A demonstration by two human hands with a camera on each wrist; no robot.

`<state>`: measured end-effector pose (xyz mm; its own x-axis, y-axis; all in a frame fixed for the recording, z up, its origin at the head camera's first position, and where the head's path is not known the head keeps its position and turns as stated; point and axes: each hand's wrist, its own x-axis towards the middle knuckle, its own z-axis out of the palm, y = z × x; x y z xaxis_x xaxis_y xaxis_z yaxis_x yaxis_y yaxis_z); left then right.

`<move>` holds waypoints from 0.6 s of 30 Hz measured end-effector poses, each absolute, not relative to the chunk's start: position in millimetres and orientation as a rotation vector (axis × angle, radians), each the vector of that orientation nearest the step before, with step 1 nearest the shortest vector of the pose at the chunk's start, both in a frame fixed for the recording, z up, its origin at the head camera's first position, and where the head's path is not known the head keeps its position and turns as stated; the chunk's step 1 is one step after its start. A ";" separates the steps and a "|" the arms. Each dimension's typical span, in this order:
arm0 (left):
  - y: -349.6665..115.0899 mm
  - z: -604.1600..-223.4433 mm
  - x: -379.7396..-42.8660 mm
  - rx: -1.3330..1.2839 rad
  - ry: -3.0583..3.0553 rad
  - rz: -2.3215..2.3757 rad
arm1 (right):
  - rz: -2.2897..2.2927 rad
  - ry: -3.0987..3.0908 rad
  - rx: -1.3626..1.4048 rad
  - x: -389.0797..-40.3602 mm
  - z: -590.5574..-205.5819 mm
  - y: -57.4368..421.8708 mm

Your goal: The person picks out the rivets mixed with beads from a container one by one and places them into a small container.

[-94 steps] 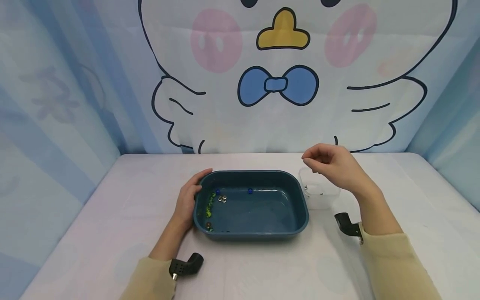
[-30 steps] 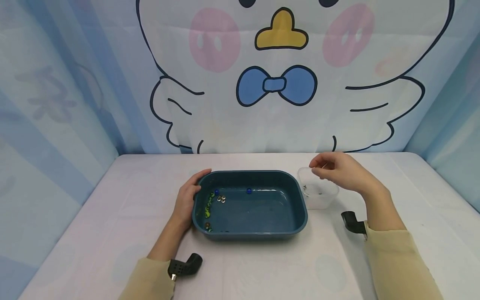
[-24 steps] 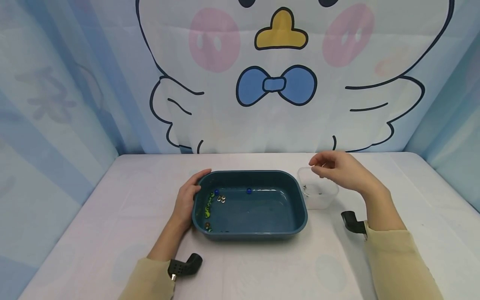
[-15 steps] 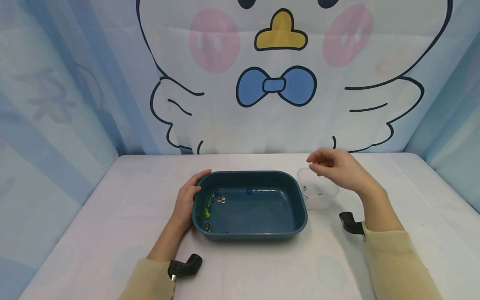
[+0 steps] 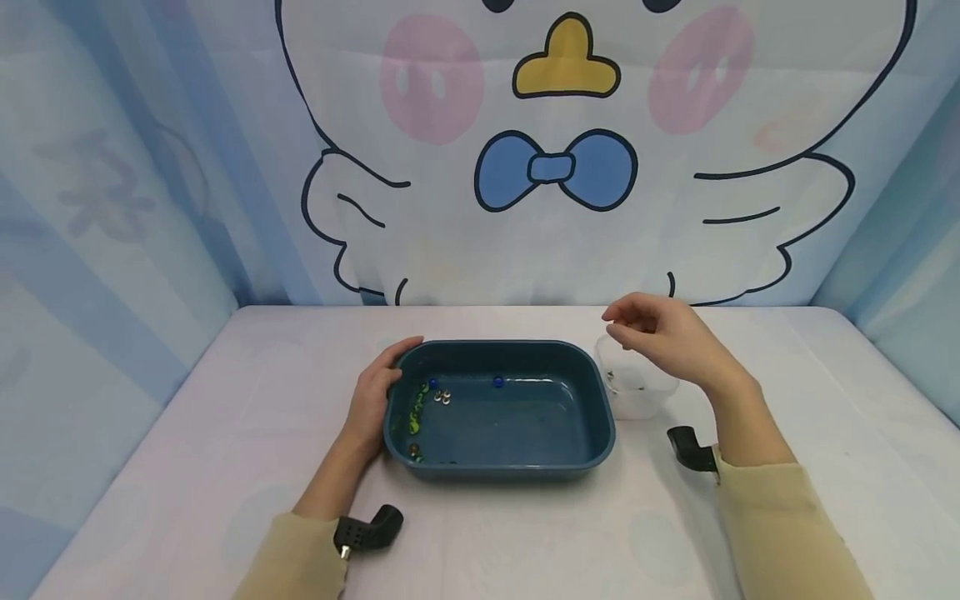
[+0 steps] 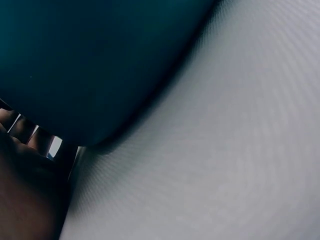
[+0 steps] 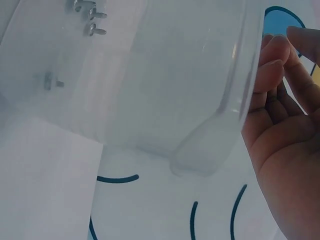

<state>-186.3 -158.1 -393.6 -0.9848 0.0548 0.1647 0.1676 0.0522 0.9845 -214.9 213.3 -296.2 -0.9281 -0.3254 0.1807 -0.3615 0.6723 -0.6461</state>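
Note:
My left hand (image 5: 371, 400) grips the left end of a dark blue-green plastic basin (image 5: 498, 471), its thumb at the rim and its fingers along the outer wall. In the left wrist view the basin's underside (image 6: 100, 65) fills the upper left, with parts of the fingers behind it. My right hand (image 5: 667, 337) hovers over the far side of a clear plastic box (image 5: 637, 404), fingers bent and thumb near the index fingertip; nothing shows between them. Several thumbtacks (image 7: 95, 29) lie inside the box, seen through its wall in the right wrist view.
Inside the basin lie green marbles (image 5: 416, 408) along the left wall, two blue marbles (image 5: 498, 382), small shiny metal pieces (image 5: 442, 397) and a brown marble (image 5: 414, 450). The box stands against the basin's right end on a white-covered table (image 5: 525, 542). A cartoon-printed cloth (image 5: 450, 250) hangs behind.
Over the last second my right hand has risen from the box and shifted slightly left toward the basin. My left hand and the basin have stayed put.

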 end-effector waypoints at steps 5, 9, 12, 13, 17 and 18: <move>-158.5 -394.3 -186.9 -0.225 -2.209 -2.107 | 1.122 -2.823 0.596 -214.9 -295.2 207.7; -158.0 -394.9 -186.8 -0.225 -2.204 -2.110 | 1.115 -2.811 0.623 -215.2 -293.6 202.2; -158.6 -394.5 -186.5 -0.230 -2.198 -2.105 | 1.103 -2.798 0.652 -216.6 -291.5 197.0; -158.4 -394.3 -186.5 -0.231 -2.197 -2.104 | 1.099 -2.796 0.660 -217.1 -290.3 195.7; -158.0 -393.7 -186.1 -0.234 -2.198 -2.099 | 1.094 -2.794 0.673 -218.7 -285.2 191.3; -157.9 -393.8 -186.3 -0.236 -2.200 -2.098 | 1.095 -2.792 0.677 -219.0 -284.0 190.4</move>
